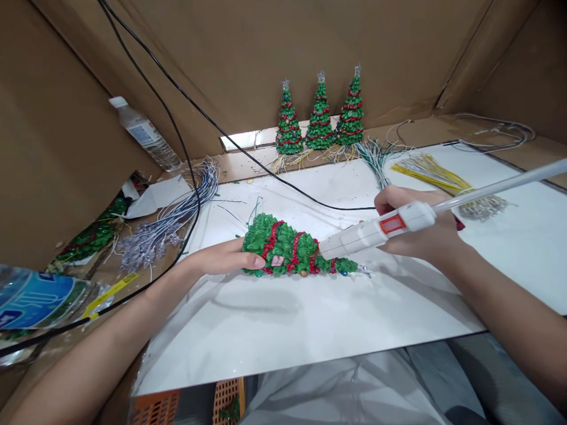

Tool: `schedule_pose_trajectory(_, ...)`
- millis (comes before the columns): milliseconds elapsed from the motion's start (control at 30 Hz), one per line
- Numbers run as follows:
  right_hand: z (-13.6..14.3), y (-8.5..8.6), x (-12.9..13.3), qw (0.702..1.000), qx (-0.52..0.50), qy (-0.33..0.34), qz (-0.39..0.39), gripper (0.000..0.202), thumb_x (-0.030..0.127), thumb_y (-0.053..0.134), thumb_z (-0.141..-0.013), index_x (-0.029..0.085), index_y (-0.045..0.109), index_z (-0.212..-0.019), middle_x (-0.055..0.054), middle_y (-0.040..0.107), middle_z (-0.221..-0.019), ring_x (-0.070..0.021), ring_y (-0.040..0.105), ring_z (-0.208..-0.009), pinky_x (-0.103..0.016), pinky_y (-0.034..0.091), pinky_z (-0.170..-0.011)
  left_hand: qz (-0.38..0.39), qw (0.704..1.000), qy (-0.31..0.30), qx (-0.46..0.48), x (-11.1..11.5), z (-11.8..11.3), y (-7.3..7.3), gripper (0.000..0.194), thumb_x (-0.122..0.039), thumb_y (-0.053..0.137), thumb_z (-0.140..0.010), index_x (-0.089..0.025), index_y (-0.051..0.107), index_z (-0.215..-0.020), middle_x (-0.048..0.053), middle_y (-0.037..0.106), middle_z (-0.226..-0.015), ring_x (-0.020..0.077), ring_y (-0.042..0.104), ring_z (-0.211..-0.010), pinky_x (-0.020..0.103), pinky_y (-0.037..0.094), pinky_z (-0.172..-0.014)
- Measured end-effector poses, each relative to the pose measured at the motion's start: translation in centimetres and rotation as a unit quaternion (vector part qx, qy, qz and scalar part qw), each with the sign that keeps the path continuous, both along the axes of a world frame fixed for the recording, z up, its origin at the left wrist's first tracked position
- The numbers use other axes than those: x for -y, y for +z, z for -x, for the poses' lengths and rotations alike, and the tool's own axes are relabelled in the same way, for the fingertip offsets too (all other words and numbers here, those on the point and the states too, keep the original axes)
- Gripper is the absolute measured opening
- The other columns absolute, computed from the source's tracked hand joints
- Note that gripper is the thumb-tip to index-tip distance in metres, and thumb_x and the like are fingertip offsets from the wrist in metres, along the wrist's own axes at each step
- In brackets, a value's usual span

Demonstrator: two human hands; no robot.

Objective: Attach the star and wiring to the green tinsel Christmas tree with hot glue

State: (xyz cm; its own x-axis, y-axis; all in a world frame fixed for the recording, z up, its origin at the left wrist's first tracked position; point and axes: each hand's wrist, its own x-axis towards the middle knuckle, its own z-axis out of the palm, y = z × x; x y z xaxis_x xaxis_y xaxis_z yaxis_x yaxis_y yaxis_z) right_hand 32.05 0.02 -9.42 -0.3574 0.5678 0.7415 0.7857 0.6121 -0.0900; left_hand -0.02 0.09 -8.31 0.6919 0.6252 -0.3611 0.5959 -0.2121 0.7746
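My left hand (225, 257) grips the base end of a small green Christmas tree ornament (283, 245), its thumb lying over the near side. The tree lies on its side, silver star to the right, wrapped in red garland with a pink square and little balls on it. In my right hand (411, 230) is a white hot glue gun (376, 231) with a clear glue stick out of its back. Its nozzle points left and down at the tree's upper part; whether the tip touches is hidden. Fingers of my right hand are partly behind the gun.
Three upright trees (322, 118) stand against the cardboard wall. Wire bundles lie at left (172, 206) and right, a yellow bundle (434, 174) among them. A black cable (212, 121) crosses the white board (266, 330). Plastic bottles (146, 133) stand at left; orange baskets (228, 398) sit below the edge.
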Motion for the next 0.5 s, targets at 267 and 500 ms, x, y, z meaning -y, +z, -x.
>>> schedule_pose_trajectory(267,-0.5,-1.0,-1.4,0.991,-0.104,-0.035,0.074,0.028,0.044,0.063,-0.067,0.023,0.053,-0.082,0.003,0.059,-0.062,-0.0144,0.054,-0.054,-0.027,0.039,-0.054,0.054,0.998,0.008,0.02,-0.1,0.1,-0.2,0.058,-0.055,0.053,-0.077,-0.014,0.058,-0.117,0.008,0.061,-0.119,0.0231,0.056,-0.102,0.029,0.048,-0.088)
schedule_pose_trajectory(500,-1.1,-1.9,-3.2,0.969,-0.045,-0.157,0.186,0.035,0.055,0.056,-0.078,0.022,0.064,-0.087,-0.003,0.063,-0.065,-0.0201,0.058,-0.06,-0.027,0.031,-0.051,0.041,0.999,0.008,-0.006,-0.2,0.5,-0.5,0.055,-0.053,0.049,-0.078,-0.011,0.058,-0.111,0.009,0.064,-0.105,0.0223,0.056,-0.094,0.029,0.05,-0.081)
